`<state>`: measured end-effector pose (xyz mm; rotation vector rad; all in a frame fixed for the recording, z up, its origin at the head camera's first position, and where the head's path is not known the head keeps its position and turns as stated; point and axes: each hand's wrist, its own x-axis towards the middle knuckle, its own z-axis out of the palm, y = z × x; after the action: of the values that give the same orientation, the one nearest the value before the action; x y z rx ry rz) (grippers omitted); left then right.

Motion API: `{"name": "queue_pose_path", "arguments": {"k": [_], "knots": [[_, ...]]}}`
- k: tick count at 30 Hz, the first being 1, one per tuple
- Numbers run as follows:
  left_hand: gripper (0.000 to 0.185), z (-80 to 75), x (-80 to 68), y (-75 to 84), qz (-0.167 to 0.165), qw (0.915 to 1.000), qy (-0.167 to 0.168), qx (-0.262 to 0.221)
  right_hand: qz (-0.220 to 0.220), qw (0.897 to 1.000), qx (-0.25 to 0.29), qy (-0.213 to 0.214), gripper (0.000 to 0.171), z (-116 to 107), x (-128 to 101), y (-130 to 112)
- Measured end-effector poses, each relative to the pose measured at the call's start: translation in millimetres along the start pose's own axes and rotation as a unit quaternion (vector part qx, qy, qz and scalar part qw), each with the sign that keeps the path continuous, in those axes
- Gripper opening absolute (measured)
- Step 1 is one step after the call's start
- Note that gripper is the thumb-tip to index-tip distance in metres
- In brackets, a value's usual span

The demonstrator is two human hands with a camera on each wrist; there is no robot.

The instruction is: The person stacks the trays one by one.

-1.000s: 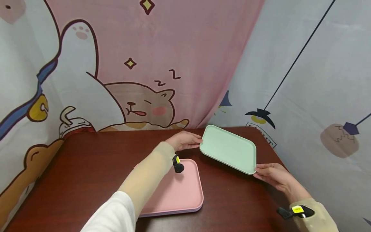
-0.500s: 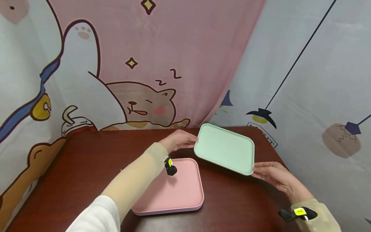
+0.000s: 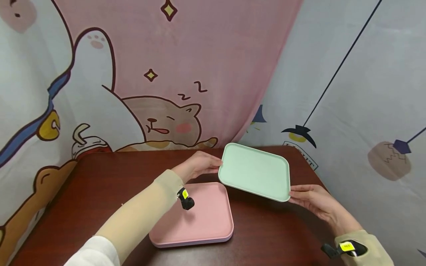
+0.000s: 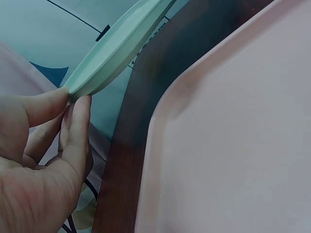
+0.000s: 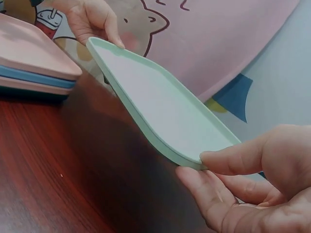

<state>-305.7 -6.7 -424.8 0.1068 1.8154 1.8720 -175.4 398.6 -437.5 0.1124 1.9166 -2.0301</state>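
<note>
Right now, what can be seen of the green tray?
The green tray is a pale mint rectangle with rounded corners and a low raised rim, smooth and plastic-looking, with nothing on it. It is held tilted above the dark wooden table, clear of the surface. The left hand pinches one short edge, the right hand the opposite corner. It hangs beside the pink tray.

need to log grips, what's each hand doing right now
Left hand: pinches the green tray at its left corner.
Right hand: pinches the tray's right corner.

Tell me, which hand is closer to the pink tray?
Left. The left hand holds the green tray just beyond the pink tray; the right hand holds its far side.
</note>
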Motion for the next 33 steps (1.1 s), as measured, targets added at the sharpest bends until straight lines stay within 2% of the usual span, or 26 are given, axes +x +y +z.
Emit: {"name": "queue_pose_path", "arguments": {"k": [6,14,17,22,26,33], "knots": [[0.023,-6.9,-18.8,-3.2,0.003,0.9999,0.009,-0.005,-0.001,1.000,0.009,-0.012,0.019,9.9,-2.5,-5.7],[0.023,-18.5,-44.6,-8.8,0.018,0.9988,0.026,-0.037,-0.009,0.999,0.013,-0.041,0.024,23.0,-2.5,-10.9],[0.025,-23.0,-54.8,-8.8,0.027,0.9988,0.027,-0.032,-0.014,0.998,0.017,-0.052,0.024,29.2,-2.8,-12.4],[0.027,-31.7,-73.4,-9.3,0.012,0.9986,0.039,-0.033,-0.026,0.997,0.015,-0.067,0.024,42.0,-3.3,-13.6],[0.029,-38.2,-88.0,-10.6,0.018,0.9980,0.045,-0.040,-0.041,0.997,0.006,-0.071,0.024,52.9,-3.0,-14.3],[0.028,-44.3,-112.1,-15.3,0.032,0.9962,0.081,-0.009,-0.062,0.995,-0.006,-0.079,0.028,67.9,-2.3,-16.1]]}}
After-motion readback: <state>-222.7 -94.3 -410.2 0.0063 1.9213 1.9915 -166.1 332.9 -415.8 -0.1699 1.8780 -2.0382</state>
